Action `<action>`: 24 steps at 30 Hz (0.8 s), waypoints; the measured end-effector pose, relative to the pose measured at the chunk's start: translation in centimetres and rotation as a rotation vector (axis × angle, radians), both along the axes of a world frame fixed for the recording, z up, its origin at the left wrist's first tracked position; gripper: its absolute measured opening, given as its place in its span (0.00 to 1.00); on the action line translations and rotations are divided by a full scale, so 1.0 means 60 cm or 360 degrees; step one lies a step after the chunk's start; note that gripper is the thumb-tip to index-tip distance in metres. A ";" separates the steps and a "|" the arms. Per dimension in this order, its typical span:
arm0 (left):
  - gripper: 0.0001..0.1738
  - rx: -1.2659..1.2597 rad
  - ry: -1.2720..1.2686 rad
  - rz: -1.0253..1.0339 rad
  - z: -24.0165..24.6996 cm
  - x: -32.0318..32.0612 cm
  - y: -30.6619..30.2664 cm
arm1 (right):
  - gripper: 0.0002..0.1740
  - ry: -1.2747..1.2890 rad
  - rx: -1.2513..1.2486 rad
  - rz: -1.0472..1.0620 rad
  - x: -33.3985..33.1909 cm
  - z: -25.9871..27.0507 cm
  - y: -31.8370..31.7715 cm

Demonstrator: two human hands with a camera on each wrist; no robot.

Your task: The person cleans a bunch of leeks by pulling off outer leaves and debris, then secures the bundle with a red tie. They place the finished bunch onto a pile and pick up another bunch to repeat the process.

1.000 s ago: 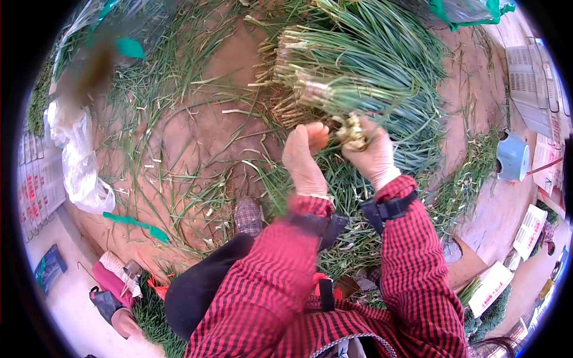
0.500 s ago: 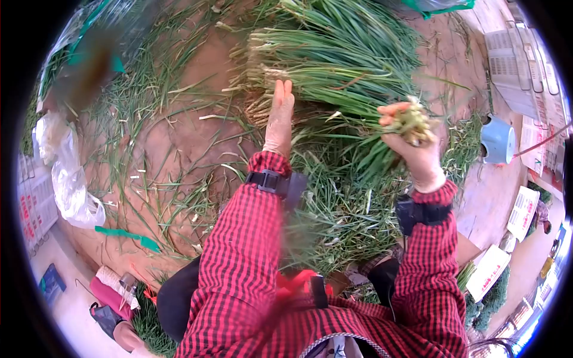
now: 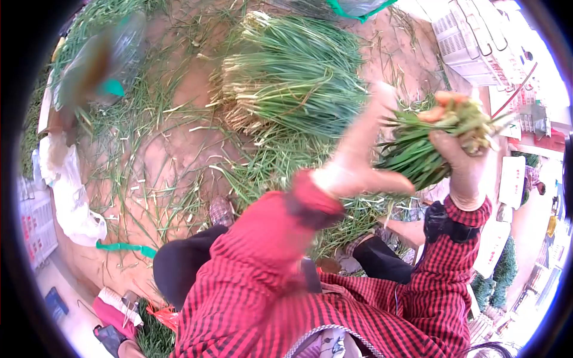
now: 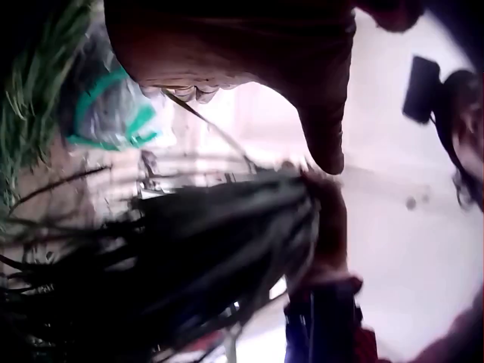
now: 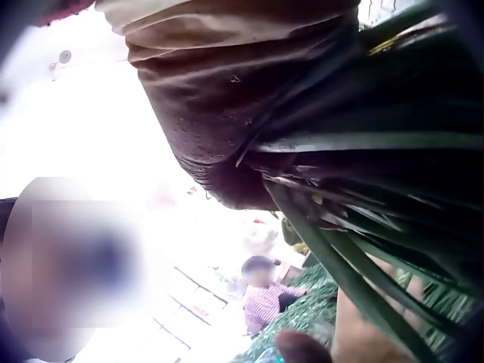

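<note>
The right hand (image 3: 462, 161) grips a bunch of green stalks (image 3: 418, 146) near their pale root ends, raised at the right in the head view. Just left of that bunch, the left hand (image 3: 358, 155) is spread, thumb out and fingers pointing up, blurred, with nothing held. Beyond them a large pile of long green stalks (image 3: 298, 77) lies on the ground, pale ends to the left. The left wrist view shows the left hand (image 4: 242, 45) above the dark bunch (image 4: 219, 242); in the right wrist view the right hand (image 5: 219, 113) is wrapped round the stalks (image 5: 378, 174).
Loose leaves and trimmings (image 3: 280, 164) cover the brown ground. A white plastic bag (image 3: 74, 197) and a green strip (image 3: 125, 247) lie at the left. White crates (image 3: 471, 45) stand at the upper right. Another person (image 5: 263, 299) shows in the right wrist view.
The right hand has carried its bunch right and up. The left hand has left the pile's pale ends and swung right, its thumb now spread. The head view has shifted, so the pile appears further left.
</note>
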State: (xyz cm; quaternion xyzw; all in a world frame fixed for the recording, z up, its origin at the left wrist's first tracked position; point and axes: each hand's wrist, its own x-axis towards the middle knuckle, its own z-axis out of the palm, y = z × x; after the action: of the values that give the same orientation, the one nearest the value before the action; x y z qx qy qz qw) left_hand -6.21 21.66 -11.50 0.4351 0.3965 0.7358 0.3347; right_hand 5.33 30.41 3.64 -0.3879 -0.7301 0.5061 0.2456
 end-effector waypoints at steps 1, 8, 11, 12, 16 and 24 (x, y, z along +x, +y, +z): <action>0.57 0.0212 -0.0507 -0.0281 0.034 0.064 0.004 | 0.29 -0.0009 -0.0024 0.0026 0.014 -0.021 -0.001; 0.26 -0.0508 -0.1917 -0.0222 0.005 0.152 0.012 | 0.71 -0.0552 0.0170 0.0423 0.143 -0.139 -0.049; 0.16 -0.0937 -0.2551 -0.0553 -0.146 0.220 0.021 | 0.72 -0.0853 -0.0352 0.0480 0.268 -0.214 -0.067; 0.18 -0.1010 -0.2692 -0.0535 -0.148 0.240 0.019 | 0.71 -0.1001 -0.0474 0.0524 0.297 -0.217 -0.047; 0.29 -0.1021 -0.3016 -0.0698 -0.166 0.306 0.030 | 0.59 -0.2096 -0.0635 0.0912 0.243 -0.183 0.083; 0.41 -0.0764 -0.2953 -0.0840 -0.200 0.289 0.090 | 0.60 -0.2799 -0.0278 0.1192 0.067 -0.325 0.215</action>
State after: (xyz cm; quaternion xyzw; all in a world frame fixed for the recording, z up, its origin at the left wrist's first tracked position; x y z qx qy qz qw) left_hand 11.11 27.06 -23.47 -0.3180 0.0065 0.5870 0.7445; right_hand 9.37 43.33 -15.86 -0.3873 -0.6893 0.1322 -0.5978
